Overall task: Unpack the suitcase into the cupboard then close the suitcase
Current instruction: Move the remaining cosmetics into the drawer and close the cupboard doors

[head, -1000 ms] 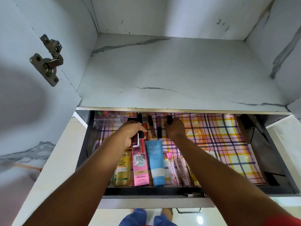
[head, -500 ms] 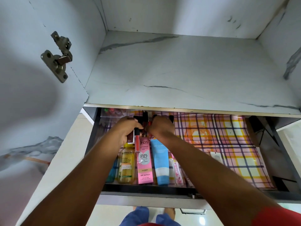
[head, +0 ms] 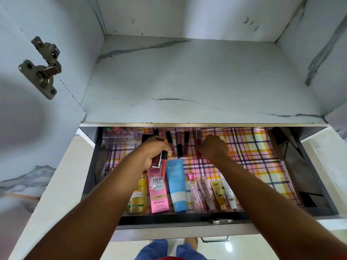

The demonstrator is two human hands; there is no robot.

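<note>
Left hand (head: 153,152) at frame centre gripping red lip-gloss tubes (head: 163,167), right hand (head: 213,147) pinching red lipstick tube (head: 198,140), open plaid-lined dark drawer (head: 262,166), pink BB cream box (head: 159,192) lower centre.

Bare forearms, red sleeve (head: 338,257) at R shoulder, blue trousers (head: 159,249), bare feet.

A pulled-out dark-framed drawer (head: 187,218) sits below the marble-patterned cupboard shelf (head: 197,81). On its pink-and-yellow checked liner (head: 253,156), a front row runs left to right: yellow bottle (head: 138,196), pink BB cream box (head: 158,194), blue tube (head: 176,186), then small tubes (head: 212,194). Behind them lie slim dark-capped lip glosses (head: 179,143), side by side. A clear plastic organiser (head: 120,136) occupies the back-left corner.
</note>
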